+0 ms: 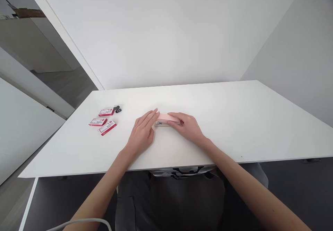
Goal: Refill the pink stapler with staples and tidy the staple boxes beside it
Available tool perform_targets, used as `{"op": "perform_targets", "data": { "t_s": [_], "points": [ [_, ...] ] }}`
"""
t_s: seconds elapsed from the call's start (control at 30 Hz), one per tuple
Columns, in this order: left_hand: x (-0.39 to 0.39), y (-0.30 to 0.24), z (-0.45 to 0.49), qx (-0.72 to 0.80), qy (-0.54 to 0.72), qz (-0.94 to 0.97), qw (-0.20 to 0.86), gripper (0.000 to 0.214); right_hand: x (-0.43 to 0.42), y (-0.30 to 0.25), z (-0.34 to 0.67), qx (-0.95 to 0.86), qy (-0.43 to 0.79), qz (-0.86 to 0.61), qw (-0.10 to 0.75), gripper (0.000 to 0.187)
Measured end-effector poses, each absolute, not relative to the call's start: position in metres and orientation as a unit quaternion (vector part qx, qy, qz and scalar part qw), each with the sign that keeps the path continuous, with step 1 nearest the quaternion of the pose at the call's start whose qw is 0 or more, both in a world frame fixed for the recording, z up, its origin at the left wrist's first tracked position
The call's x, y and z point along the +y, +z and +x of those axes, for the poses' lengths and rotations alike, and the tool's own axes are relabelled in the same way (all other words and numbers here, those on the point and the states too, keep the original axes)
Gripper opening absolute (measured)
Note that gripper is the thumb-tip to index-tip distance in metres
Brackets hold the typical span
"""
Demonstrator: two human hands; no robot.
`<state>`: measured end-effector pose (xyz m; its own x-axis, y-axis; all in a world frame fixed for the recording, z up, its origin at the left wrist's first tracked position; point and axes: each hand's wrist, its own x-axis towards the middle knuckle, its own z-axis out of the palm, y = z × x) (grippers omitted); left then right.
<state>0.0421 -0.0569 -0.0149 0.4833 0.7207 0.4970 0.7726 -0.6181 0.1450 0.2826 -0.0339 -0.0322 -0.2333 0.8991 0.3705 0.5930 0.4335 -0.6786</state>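
1 stapler (167, 117) lies on the desk (221, 120); the right hand (190, 127) pinches it between thumb and fingers, probably for steadiness, while the left hand (140, 133), fingers nearly together, seems to brace its left end.

pink stapler (164, 117) | metal at left end | crosswise | on white table (223, 120)

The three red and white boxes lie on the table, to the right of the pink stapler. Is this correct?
Not quite: the head view shows the three red and white boxes on the table to the left of the pink stapler, not the right.
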Motion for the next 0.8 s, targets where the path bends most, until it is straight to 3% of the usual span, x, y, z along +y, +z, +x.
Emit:
{"op": "perform_targets", "data": {
  "t_s": [0.23,0.4,0.8],
  "points": [
    [-0.093,-0.004,-0.018,-0.624,-0.273,-0.721,0.125,0.045,-0.038,-0.03,0.28,-0.717,0.153,-0.564,0.379,0.025],
    [-0.114,-0.002,-0.057,-0.724,-0.202,-0.65,0.114,0.054,-0.044,-0.025,0.279,-0.71,0.137,-0.584,0.368,0.027],
    [-0.115,-0.012,-0.011,-0.547,-0.239,-0.802,0.031,0.04,-0.044,-0.025,0.284,-0.716,0.226,-0.546,0.373,0.031]
  ]
}}
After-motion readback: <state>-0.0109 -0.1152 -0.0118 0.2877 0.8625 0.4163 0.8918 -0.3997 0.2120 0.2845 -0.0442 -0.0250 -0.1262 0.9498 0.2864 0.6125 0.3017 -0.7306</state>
